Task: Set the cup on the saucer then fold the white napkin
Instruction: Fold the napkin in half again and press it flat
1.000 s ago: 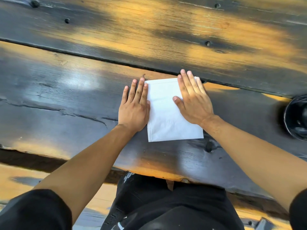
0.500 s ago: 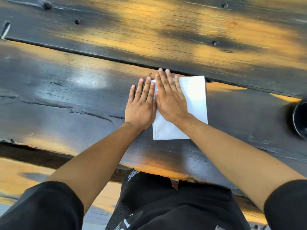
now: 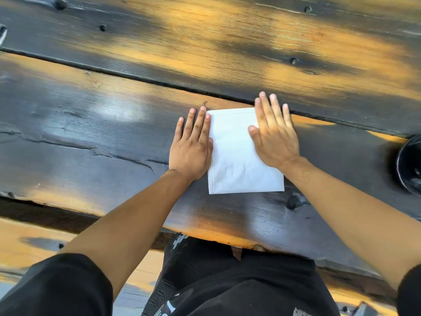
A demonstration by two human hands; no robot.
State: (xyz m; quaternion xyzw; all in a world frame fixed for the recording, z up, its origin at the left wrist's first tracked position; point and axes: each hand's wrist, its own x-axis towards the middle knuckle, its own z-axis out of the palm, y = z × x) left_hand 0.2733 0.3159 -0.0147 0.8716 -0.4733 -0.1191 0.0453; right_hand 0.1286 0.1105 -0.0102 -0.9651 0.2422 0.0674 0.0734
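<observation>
I'm looking at what seems an outdoor or rustic dining spot: a heavy plank table (image 3: 114, 137) of dark, charred-looking wood, knots and cracks showing, sunlit in orange patches.

Warm patchy light, pale glare on the tabletop (image 3: 118, 110), right hand (image 3: 274, 137) slightly motion-blurred

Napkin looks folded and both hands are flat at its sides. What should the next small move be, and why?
Probably lift both hands away. The white napkin already lies as a neat flat rectangle on the wooden table; the left hand rests flat at its left edge, the right hand flat on its right part, neither gripping, so little pressing looks needed.
</observation>
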